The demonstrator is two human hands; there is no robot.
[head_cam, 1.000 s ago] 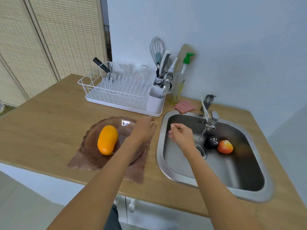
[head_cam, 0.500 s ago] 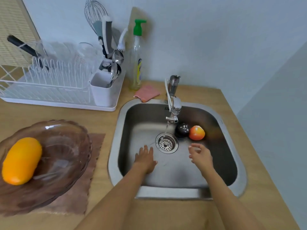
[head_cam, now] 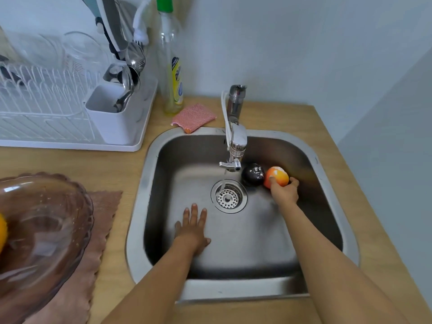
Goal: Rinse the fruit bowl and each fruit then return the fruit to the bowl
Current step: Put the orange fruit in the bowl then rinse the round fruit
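Note:
My right hand (head_cam: pixel 284 192) is closed around a red-orange fruit (head_cam: pixel 278 175) at the back right of the steel sink (head_cam: pixel 233 288). A dark, nearly black fruit (head_cam: pixel 253 174) lies just left of it, under the tap. My left hand (head_cam: pixel 192 226) hovers flat over the sink floor with its fingers spread, holding nothing. The brown-tinted glass fruit bowl (head_cam: pixel 46 225) stands on a brown cloth (head_cam: pixel 102 220) on the counter at the left. A yellow-orange fruit (head_cam: pixel 2 232) in it shows only at the frame's left edge.
The tap (head_cam: pixel 235 141) reaches over the drain (head_cam: pixel 228 196). A white dish rack (head_cam: pixel 70 118) with a cutlery holder fills the back left. A dish soap bottle (head_cam: pixel 171 66) and a pink scrub pad (head_cam: pixel 194 116) sit behind the sink. Walls close off the back and right.
My view has moved closer over the sink. My right hand reached forward and closed on the red-orange fruit. My left hand moved from the bowl's rim into the sink.

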